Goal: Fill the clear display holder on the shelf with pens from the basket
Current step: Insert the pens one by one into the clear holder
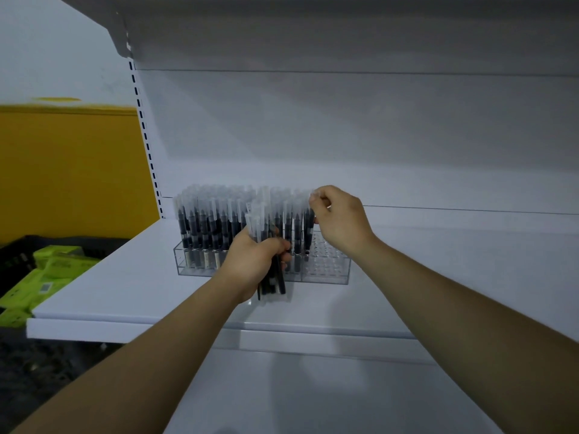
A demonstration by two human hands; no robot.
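**Pen holder mostly full, right end bare**

White shelf [131, 277] fills most of the view; its right side is cut off by the frame edge, w/ a 2nd shelf overhead. Yellow wall [72, 170] sits behind, at left.

Black basket [18, 255] is low at left, partly hidden under the shelf's corner and cut off by the frame edge. It holds green boxes [56, 264]; labels are too blurry to read, and I can't tell what's in them.

Clear holder [329, 270] stands on the shelf near the back panel. Left and middle sections are packed w/ upright pens [206, 223], dark barrels and clear caps. Rows blur together, so there's no telling the count. The right end shows bare holes.

Left hand [253, 261] is in front of the holder, hiding its middle. Its fingers are wrapped round a bundle of pens [272, 283], caps up, dark ends sticking out below the fist.

Right hand [341, 217] is at the edge of the filled rows, thumb and fingertips pinching the cap of one pen [308, 227]. Its lower end is lost among its neighbours, so I can't tell if it's seated.
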